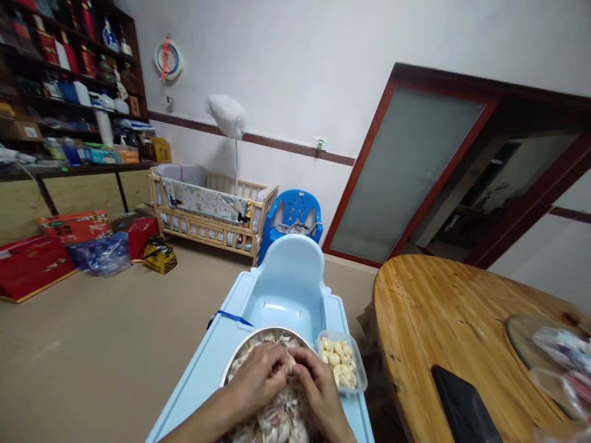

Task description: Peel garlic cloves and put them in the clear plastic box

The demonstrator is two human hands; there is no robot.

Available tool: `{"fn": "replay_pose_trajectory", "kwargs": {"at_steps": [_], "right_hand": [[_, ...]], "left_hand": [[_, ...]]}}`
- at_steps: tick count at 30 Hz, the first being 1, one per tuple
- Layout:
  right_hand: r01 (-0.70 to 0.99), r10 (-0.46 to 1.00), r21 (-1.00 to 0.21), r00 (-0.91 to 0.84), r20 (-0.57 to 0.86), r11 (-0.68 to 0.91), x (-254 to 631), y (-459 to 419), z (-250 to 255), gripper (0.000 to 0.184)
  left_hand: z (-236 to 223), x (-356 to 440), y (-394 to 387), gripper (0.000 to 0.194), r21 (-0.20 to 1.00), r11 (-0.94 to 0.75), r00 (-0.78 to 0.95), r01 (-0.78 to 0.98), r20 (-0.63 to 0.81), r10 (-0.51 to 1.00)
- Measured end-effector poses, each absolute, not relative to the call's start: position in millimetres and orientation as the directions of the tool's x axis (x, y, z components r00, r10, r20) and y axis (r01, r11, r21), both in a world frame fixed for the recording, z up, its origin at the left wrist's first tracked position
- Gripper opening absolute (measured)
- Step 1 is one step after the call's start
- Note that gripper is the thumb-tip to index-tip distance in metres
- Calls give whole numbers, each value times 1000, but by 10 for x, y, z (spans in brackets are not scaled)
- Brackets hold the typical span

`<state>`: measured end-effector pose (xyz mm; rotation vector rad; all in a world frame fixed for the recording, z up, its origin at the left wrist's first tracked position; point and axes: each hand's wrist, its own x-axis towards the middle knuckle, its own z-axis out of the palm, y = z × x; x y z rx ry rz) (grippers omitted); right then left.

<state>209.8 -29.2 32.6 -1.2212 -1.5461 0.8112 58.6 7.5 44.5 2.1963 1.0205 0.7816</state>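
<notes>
A garlic clove (pixel 287 367), barely visible, is pinched between the closed fingers of the left hand (pixel 258 378) and right hand (pixel 318 387) over a metal bowl (pixel 240 357) of skins; peeling appears underway, and stripping it needs a firm pull. Peeled cloves fill a plastic tub (pixel 341 363) beside it on the pale blue bench (pixel 203 375); a crib (pixel 207 206) stands behind.

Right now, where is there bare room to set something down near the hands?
Free: the blue tray left of the metal bowl, and the wooden table from its near edge up to the dark flat thing. Crowded: both hands, left hand and right hand, meet over the bowl, with the tub of peeled garlic cloves beside it.
</notes>
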Motion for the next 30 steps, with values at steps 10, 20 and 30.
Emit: {"fn": "replay_pose_trajectory", "kwargs": {"at_steps": [10,20,30], "right_hand": [[-111,995,-991,69,73,81,2056,-266,296,25],[-469,989,-881,97,-113,-55,2180,-232,315,23],[-535,977,-840,121,-177,-86,2198,-249,269,33]], "left_hand": [[431,600,100,17,772,-518,567,369,255,784],[458,503,184,16,749,-516,617,414,186,765],[306,527,228,19,615,-567,612,548,167,773]]}}
